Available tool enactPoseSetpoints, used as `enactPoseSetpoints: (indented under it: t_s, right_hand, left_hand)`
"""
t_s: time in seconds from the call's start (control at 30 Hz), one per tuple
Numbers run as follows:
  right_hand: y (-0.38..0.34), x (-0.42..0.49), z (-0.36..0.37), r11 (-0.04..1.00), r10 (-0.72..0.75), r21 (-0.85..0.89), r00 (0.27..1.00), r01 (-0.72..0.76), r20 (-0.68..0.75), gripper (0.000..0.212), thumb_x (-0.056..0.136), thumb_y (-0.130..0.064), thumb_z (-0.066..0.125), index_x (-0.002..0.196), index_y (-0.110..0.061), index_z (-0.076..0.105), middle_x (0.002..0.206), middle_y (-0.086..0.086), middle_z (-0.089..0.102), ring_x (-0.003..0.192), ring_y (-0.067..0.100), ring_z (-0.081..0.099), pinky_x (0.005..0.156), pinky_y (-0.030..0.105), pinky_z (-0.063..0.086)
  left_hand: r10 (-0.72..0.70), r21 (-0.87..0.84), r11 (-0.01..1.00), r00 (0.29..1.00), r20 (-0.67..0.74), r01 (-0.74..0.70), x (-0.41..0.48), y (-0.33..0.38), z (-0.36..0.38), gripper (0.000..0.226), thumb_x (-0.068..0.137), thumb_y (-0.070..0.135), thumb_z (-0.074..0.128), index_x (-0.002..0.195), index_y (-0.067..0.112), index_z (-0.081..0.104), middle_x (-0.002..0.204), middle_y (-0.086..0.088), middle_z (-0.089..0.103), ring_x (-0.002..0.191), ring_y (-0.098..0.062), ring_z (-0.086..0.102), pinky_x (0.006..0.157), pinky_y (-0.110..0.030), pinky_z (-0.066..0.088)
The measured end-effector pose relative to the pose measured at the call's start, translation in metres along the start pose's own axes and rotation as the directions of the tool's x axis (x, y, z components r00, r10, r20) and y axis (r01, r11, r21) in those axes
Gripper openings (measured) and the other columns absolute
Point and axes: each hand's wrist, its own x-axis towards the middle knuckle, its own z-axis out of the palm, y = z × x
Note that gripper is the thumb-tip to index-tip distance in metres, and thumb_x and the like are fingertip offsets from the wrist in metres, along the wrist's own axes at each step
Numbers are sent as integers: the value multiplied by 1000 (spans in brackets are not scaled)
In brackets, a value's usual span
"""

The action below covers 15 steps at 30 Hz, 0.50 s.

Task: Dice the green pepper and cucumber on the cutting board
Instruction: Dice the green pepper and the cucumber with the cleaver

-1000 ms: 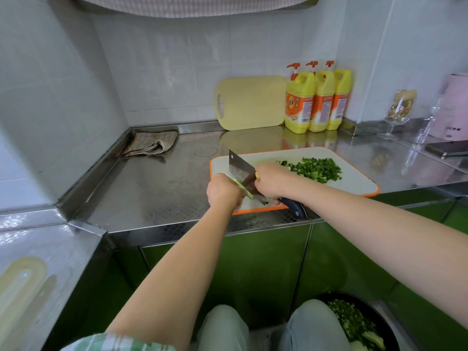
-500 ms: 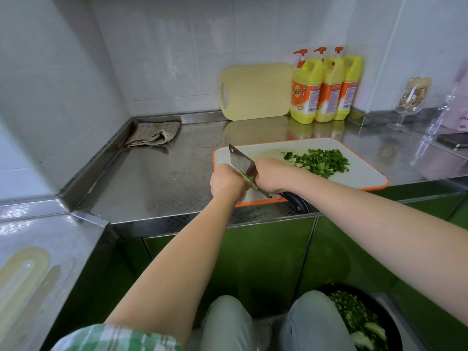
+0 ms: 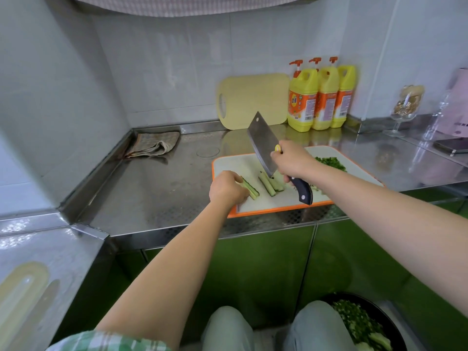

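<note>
A white cutting board (image 3: 253, 163) with an orange rim lies on the steel counter. My right hand (image 3: 291, 160) grips a cleaver (image 3: 262, 145), its blade raised and tilted up to the left over several cucumber strips (image 3: 269, 184). My left hand (image 3: 226, 190) holds another cucumber strip (image 3: 250, 190) at the board's left end. A pile of diced green pepper (image 3: 331, 163) sits on the board's right side, partly hidden by my right arm.
A beige board (image 3: 253, 100) leans on the wall beside three yellow detergent bottles (image 3: 319, 97). A folded cloth (image 3: 154, 146) lies at the back left. A glass (image 3: 405, 107) and a phone (image 3: 453, 145) stand at the right. A black bowl of greens (image 3: 362, 323) sits below.
The cleaver has risen from low between my hands to a raised tilt. My hands have drawn apart, uncovering the cucumber strips on the board.
</note>
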Motion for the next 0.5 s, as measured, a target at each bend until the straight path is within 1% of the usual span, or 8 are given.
enactPoseSetpoints:
  t_s: [0.07,0.1,0.17,0.23,0.3,0.4,0.43,0.5]
  right_hand:
    - [6,-1,-10,997,37,75,999,-37,5,5,102,-18,34,106,-18,30,72,6,49,42,18,51,40,21,37]
    - [10,-2,-13,994,47,96,999,-48,11,5,102,-18,34,106,-18,31,71,8,50,41,18,49,41,22,38]
    - [16,-4,-15,991,57,118,998,-58,15,8,102,-18,35,106,-12,38,71,10,50,42,18,48,43,24,38]
    - [23,-5,-15,988,63,141,998,-64,11,11,102,-17,35,103,-8,42,71,11,49,42,19,48,42,25,39]
    - [27,-5,-16,983,74,168,997,-72,-5,13,102,-17,35,104,-7,43,73,12,48,43,20,48,42,26,40]
    - [34,-1,-17,974,98,206,995,-92,-23,16,102,-18,34,108,-6,44,75,13,48,43,20,48,41,26,40]
    - [36,0,-18,973,101,213,995,-93,-25,16,102,-17,34,108,-6,44,74,13,48,42,20,48,40,26,39]
    - [41,3,-18,973,93,213,995,-85,-28,13,102,-15,35,104,-7,44,70,14,47,41,21,48,40,27,39]
  left_hand:
    - [129,119,984,992,15,-130,4,1,0,46,75,13,68,119,24,62,111,-2,62,94,-22,60,76,-28,49]
    - [211,195,957,977,42,-215,7,2,0,50,77,11,67,124,25,60,119,-4,57,103,-23,56,84,-30,47]
    - [364,325,862,921,138,-390,11,6,0,59,76,8,66,131,26,55,131,-7,48,119,-26,45,98,-32,39]
    - [455,434,735,854,254,-521,16,13,-3,68,76,5,64,138,28,48,146,-4,39,131,-26,35,106,-35,32]
    - [477,525,588,788,389,-615,21,24,-4,76,78,4,63,145,30,38,157,1,26,141,-25,24,110,-38,28]
    - [407,596,395,715,569,-699,29,36,-3,83,83,11,64,151,30,22,161,5,13,147,-21,13,113,-39,25]
    - [372,606,358,704,605,-710,33,39,-2,84,83,12,66,152,30,20,161,5,13,147,-20,13,113,-39,25]
    - [345,603,326,686,641,-728,38,43,0,85,80,15,70,150,30,24,156,3,27,144,-22,23,108,-36,29]
